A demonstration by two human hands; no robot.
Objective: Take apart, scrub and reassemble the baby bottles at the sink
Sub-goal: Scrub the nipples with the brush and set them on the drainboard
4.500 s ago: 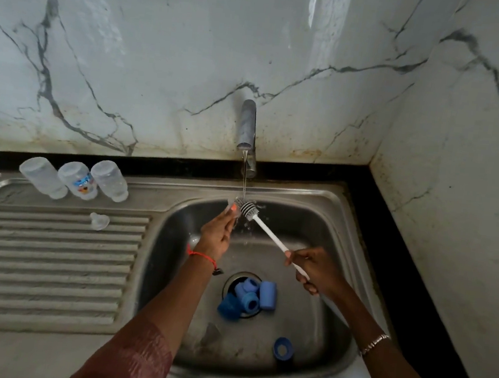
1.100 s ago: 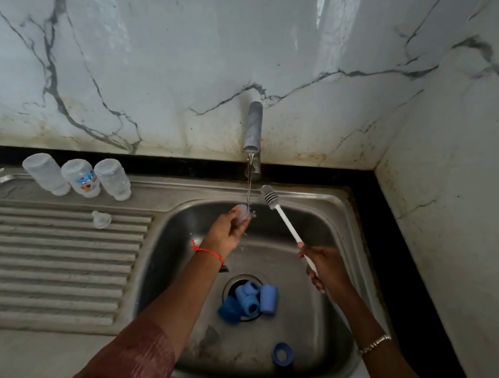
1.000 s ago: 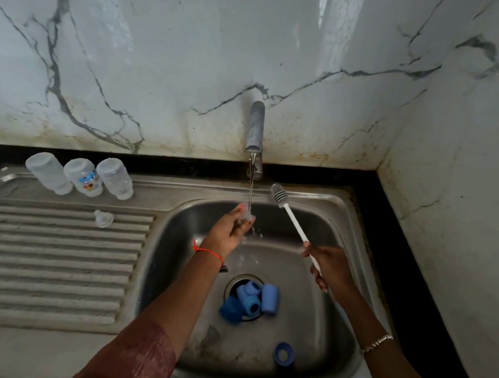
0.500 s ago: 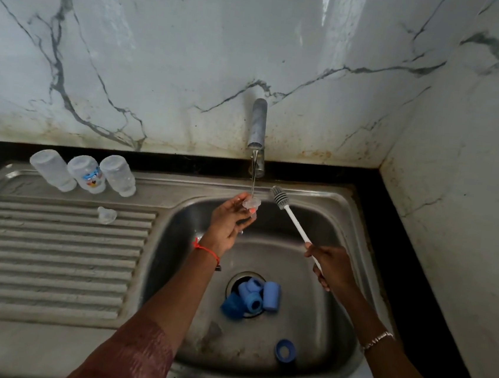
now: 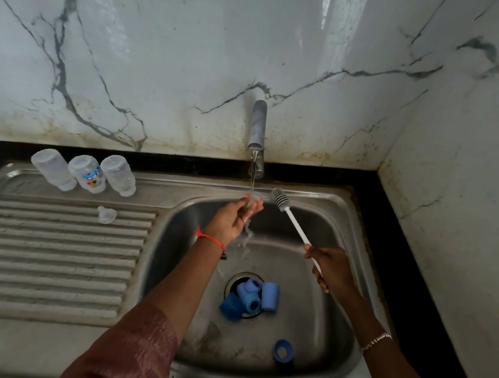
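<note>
My left hand (image 5: 234, 218) pinches a small clear teat (image 5: 254, 197) under the running tap (image 5: 257, 134); water spills over my fingers into the sink basin (image 5: 317, 294). My right hand (image 5: 330, 269) grips the white handle of a bottle brush (image 5: 291, 218), its grey bristle head raised just right of the stream. Three clear bottle bodies (image 5: 85, 173) stand upside down at the back of the drainboard (image 5: 50, 254), and a second clear teat (image 5: 106, 214) lies in front of them. Several blue caps and collars (image 5: 250, 298) sit over the drain, with one blue ring (image 5: 283, 351) nearer the front.
Marble walls close in the back and the right side. A black counter strip (image 5: 388, 265) runs behind and to the right of the sink. A light counter edge (image 5: 10, 345) lies in front of the drainboard.
My left hand has lifted the teat higher, close under the spout. The brush has come away from the teat and now stands to the right of the stream.
</note>
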